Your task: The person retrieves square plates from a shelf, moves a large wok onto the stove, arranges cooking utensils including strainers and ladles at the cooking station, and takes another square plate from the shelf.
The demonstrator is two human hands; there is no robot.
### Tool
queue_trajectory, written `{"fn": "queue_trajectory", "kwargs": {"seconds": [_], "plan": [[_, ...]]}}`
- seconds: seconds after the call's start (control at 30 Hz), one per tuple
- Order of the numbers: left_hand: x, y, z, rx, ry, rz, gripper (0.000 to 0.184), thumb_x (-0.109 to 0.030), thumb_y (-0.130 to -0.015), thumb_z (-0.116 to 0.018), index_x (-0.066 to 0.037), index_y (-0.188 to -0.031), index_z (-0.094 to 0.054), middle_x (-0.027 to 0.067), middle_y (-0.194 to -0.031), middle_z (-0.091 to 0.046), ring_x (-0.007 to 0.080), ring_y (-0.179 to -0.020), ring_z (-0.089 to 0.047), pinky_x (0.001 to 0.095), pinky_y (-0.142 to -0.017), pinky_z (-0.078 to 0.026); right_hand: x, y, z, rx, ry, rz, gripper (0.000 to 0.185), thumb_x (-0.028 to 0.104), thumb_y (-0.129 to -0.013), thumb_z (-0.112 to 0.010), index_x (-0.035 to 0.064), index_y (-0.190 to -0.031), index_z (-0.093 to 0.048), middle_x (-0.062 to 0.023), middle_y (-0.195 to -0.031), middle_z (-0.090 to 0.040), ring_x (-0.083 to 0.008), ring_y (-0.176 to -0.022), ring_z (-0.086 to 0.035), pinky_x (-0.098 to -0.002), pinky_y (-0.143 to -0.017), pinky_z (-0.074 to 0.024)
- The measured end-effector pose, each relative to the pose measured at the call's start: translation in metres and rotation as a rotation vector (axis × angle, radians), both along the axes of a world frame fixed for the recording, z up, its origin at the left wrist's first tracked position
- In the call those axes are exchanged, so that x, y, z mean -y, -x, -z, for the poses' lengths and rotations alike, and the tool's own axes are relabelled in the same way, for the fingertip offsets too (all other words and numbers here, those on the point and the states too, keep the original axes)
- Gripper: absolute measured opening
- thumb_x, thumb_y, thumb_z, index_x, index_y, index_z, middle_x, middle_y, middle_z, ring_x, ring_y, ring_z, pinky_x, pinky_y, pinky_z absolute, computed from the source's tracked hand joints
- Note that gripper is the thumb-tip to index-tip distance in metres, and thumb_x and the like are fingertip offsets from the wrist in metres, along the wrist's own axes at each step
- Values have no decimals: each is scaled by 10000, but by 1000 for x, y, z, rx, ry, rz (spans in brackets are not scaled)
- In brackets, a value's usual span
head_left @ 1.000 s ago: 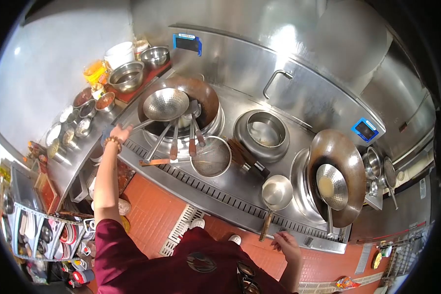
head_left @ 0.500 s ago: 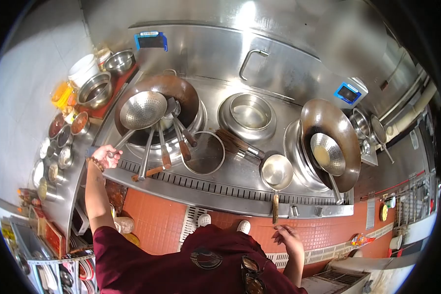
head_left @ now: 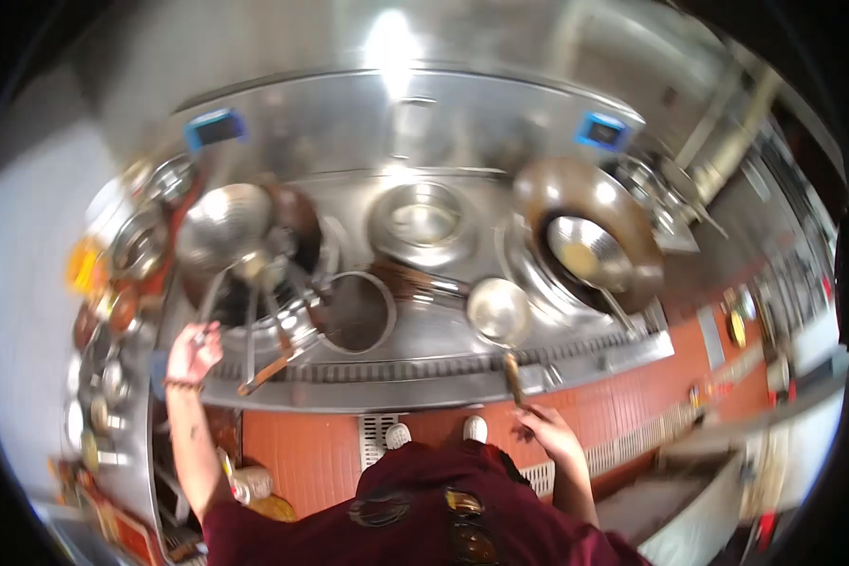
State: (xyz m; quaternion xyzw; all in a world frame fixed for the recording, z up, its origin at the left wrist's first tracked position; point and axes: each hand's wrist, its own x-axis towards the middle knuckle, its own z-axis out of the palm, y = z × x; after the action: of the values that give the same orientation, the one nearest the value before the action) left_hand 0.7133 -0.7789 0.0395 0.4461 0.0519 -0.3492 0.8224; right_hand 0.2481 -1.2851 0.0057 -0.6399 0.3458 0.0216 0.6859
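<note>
My left hand (head_left: pixel 194 351) is closed around the handle end of a large perforated skimmer (head_left: pixel 224 226), whose bowl is over the left wok (head_left: pixel 297 222). Several utensils with long handles lean in that wok beside it. My right hand (head_left: pixel 545 430) has loosely bent fingers, just below the wooden handle of a metal ladle (head_left: pixel 498 311) on the stove's front edge; whether a fingertip touches it is blurred. A round mesh strainer (head_left: pixel 357 313) lies left of the ladle, with dark brushes (head_left: pixel 410 281) between them.
At the right, a tilted wok (head_left: pixel 641 255) holds another perforated skimmer (head_left: pixel 590 253). A round pot (head_left: pixel 424 219) sits mid-stove. Metal bowls (head_left: pixel 140 245) line the left side. A grooved drain (head_left: pixel 387 370) runs along the stove front (head_left: pixel 415 394).
The view has swung, shifting the stove leftward in the picture. My left hand keeps the skimmer, which still lies over the left wok. My right hand has come nearer the ladle's handle.
</note>
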Motion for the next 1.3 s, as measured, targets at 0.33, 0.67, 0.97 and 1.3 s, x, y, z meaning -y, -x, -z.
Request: {"fn": "queue_trajectory", "kwargs": {"seconds": [0.33, 0.67, 0.97, 1.3], "plan": [[145, 117, -66, 362, 43, 122, 356, -161, -874, -648, 23, -1172, -582, 22, -765, -575, 117, -653, -538, 281, -585, -446, 39, 45, 2, 106, -95, 98, 286, 294, -986, -665, 41, -1121, -674, -19, -816, -678, -94, -663, -622, -229, -591, -482], [380, 234, -61, 231, 244, 511, 350, -194, -891, -628, 36, -1153, -600, 13, -730, -495, 128, -627, -451, 287, -597, -381, 167, 86, 3, 129, 9, 556, 453, 455, -975, -672, 31, -1120, -609, -28, -727, -682, -72, -536, -590, -191, -466, -433], [574, 295, -5, 17, 169, 690, 297, -206, -939, -592, 16, -1135, -620, 32, -769, -552, 147, -675, -501, 298, -649, -427, 268, 57, 11, -48, 704, 774, 936, 535, -787, -799, -66, -1399, -425, -210, -790, -698, -376, -800, -721, -453, -741, -560], [674, 313, 30, -16, 35, 780, 247, -201, -929, -568, -5, -1073, -611, 19, -789, -559, 143, -680, -495, 292, -656, -431, 364, 108, 38, 96, 923, 815, 536, 268, -830, -753, -13, -1239, -553, -153, -722, -665, -345, -699, -689, -450, -661, -536]]}}
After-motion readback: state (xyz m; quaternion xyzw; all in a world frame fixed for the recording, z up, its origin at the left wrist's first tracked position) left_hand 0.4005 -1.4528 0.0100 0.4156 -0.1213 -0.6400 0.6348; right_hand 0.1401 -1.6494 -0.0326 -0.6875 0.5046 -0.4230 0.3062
